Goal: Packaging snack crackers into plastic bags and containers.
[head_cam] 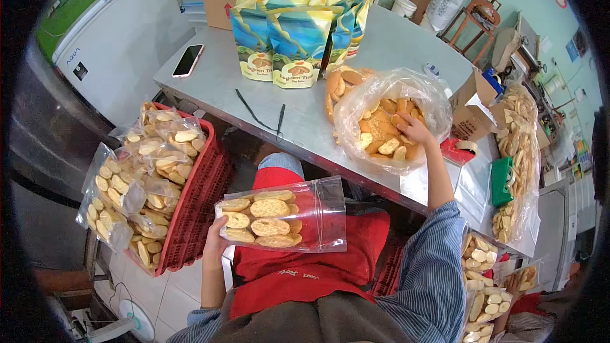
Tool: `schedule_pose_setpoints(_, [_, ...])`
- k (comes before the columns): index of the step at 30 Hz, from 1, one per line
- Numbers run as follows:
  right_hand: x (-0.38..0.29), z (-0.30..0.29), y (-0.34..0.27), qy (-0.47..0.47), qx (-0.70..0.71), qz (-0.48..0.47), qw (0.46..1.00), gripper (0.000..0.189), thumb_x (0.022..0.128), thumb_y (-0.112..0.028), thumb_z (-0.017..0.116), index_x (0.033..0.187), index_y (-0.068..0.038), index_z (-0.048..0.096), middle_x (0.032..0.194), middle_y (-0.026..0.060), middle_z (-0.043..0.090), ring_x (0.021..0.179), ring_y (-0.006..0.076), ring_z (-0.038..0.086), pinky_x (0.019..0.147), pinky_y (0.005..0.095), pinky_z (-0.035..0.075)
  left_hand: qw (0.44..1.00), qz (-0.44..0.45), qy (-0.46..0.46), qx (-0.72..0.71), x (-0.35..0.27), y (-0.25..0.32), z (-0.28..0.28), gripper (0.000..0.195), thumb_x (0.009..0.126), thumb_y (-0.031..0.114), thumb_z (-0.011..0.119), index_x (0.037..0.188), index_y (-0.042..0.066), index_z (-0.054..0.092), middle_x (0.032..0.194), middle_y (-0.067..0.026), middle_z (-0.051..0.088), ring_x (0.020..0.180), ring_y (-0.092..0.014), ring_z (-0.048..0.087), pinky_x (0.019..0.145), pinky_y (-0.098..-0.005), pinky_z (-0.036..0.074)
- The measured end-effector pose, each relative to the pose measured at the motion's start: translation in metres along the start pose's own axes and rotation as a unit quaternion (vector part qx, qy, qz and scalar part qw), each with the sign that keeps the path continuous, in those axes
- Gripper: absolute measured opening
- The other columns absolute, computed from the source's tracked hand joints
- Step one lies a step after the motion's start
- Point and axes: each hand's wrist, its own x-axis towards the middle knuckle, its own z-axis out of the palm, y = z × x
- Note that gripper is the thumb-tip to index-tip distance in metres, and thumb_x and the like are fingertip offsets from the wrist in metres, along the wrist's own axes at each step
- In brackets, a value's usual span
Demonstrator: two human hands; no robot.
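My left hand (217, 239) grips the closed lower end of a clear plastic bag (329, 214) partly filled with sliced dried bread pieces (270, 209), held over my red apron (305, 276). On the table, a large clear plastic bag (344, 128) stands wide with its mouth spread, full of browned bread slices (381, 124). My right hand (413, 128) reaches into it, fingers on the slices; whether it grips one is hidden. Behind and left of the large bag stand several printed stand-up pouches (300, 47).
Left of my legs is a red plastic crate (190, 190) heaped with filled bags (162, 152). The metal table (209, 90) carries a smartphone (188, 61), a black cord (257, 116), a cardboard box (469, 109) and a green tape dispenser (502, 181). A co-worker's hand (513, 286) shows at lower right.
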Motion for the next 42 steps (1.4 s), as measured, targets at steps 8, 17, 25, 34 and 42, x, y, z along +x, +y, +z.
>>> schedule_pose_setpoints(8, [-0.021,-0.002,-0.019,-0.023,-0.048,-0.101,0.994,0.049,0.07,-0.026,0.065,0.113,-0.006,0.052,0.11,0.0143,0.053,0.095,0.0237,0.052,0.082,0.0322,0.04,0.999,-0.001,-0.032,0.01,0.006,0.004,0.007,0.047,0.079,0.024,0.052,0.117,-0.001,0.041,0.112,-0.0137,0.05,0.101,-0.024,0.051,0.086,-0.0361,0.041])
schedule_pose_setpoints(17, [-0.01,0.018,-0.011,0.205,-0.125,-0.139,0.961,0.053,0.076,-0.033,0.058,0.113,0.004,0.046,0.11,0.0271,0.047,0.099,0.0378,0.049,0.083,0.0382,0.04,1.0,-0.005,-0.019,0.005,0.012,0.0,0.001,0.047,0.079,0.025,0.053,0.116,-0.001,0.042,0.111,-0.0131,0.051,0.101,-0.023,0.051,0.087,-0.0343,0.04])
schedule_pose_setpoints(25, [0.076,0.024,0.004,0.181,-0.091,0.217,0.955,0.071,0.073,-0.05,0.054,0.123,-0.002,0.037,0.127,0.0254,0.032,0.115,0.0398,0.034,0.093,0.0421,0.03,1.0,0.007,-0.02,0.005,0.015,-0.006,0.002,0.049,0.08,0.024,0.05,0.119,-0.003,0.04,0.114,-0.0147,0.05,0.103,-0.025,0.05,0.09,-0.0355,0.038])
schedule_pose_setpoints(34, [0.046,0.045,-0.017,0.074,-0.248,0.054,0.965,0.071,0.077,-0.05,0.048,0.13,-0.008,0.026,0.129,0.0266,0.028,0.116,0.0447,0.028,0.096,0.0444,0.028,1.0,0.006,-0.029,-0.009,0.012,-0.006,-0.004,0.048,0.082,0.026,0.048,0.119,-0.003,0.038,0.115,-0.0152,0.049,0.103,-0.025,0.05,0.089,-0.0353,0.039])
schedule_pose_setpoints(42, [-0.055,0.017,-0.063,0.214,-0.071,-0.07,0.972,0.068,0.073,-0.037,0.061,0.128,-0.01,0.03,0.122,0.0244,0.035,0.107,0.0399,0.042,0.088,0.0401,0.037,0.997,-0.003,-0.032,-0.069,0.009,-0.011,-0.005,0.044,0.08,0.021,0.052,0.115,-0.003,0.043,0.112,-0.0127,0.051,0.103,-0.023,0.05,0.091,-0.0339,0.037])
